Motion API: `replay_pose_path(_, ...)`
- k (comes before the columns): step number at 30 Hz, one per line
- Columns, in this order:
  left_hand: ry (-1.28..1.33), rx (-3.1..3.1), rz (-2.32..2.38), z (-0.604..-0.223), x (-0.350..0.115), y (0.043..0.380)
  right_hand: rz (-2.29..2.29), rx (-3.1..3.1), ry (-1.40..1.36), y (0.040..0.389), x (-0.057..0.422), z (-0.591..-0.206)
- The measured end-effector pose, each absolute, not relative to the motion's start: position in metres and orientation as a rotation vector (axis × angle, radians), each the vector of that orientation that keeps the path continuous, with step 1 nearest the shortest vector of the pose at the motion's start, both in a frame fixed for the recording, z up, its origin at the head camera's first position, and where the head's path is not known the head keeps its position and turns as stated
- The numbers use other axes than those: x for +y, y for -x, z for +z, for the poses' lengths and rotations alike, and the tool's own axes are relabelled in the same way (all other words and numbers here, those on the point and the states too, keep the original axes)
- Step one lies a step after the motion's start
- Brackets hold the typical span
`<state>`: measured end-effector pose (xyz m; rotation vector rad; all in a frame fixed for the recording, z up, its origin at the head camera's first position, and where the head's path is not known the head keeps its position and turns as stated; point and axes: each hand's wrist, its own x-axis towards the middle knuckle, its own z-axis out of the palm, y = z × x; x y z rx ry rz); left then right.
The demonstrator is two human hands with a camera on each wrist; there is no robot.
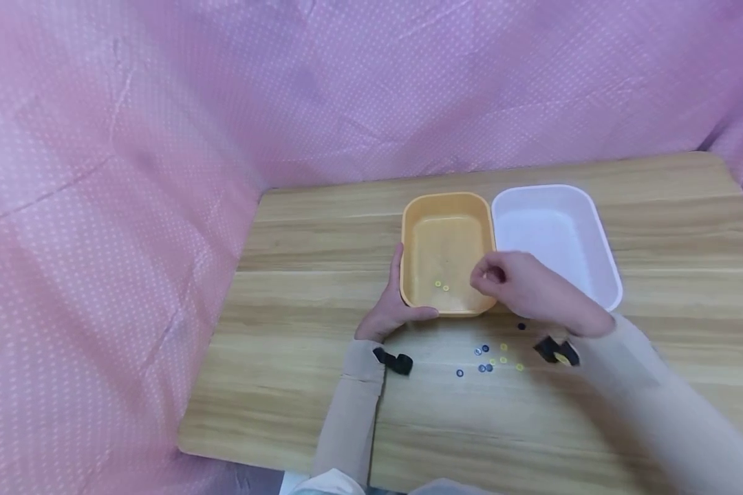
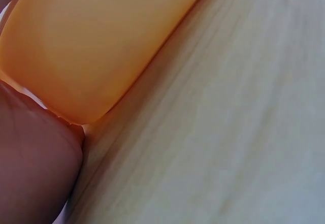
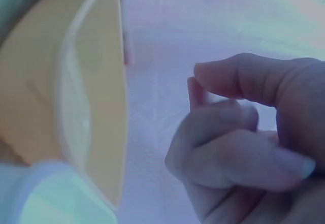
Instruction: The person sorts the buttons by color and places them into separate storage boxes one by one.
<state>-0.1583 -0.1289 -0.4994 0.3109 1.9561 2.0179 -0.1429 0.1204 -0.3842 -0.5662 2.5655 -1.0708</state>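
Head view: orange tray (image 1: 448,240) against left grip (image 1: 391,309), partly beneath right grip (image 1: 523,285)

A wooden table (image 1: 272,330) with pale brown, streaky grain and rounded corners spreads beneath the left hand (image 1: 389,308) and the right hand (image 1: 520,285). Beyond both hands, past the table's far edge, rises a pink cloth (image 1: 347,89) patterned with small white dots. It also hangs well out to the left of the left hand, where long creases (image 1: 56,196) cross it.
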Motion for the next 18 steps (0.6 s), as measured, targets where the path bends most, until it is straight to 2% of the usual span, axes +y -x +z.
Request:
replay_pose_path(3, -0.323, 1.934, 1.993, -0.488, -0.127, 0.158, -1.046, 2.577, 0.555, 0.111, 0.134, -0.391)
replay_pose_path(8, -0.369, 1.903, 1.969, -0.481, -0.124, 0.157, -0.843, 2.684, 0.578, 0.071, 0.152, -0.431)
replay_pose_path(13, -0.375, 1.933, 1.984, -0.487, -0.125, 0.162, -0.815, 2.827, 0.570, 0.062, 0.154, -0.464)
replay_pose_path(18, -0.358, 1.969, 1.988, -0.499, -0.126, 0.165, -0.816, 2.851, 0.528, 0.063, 0.148, -0.471)
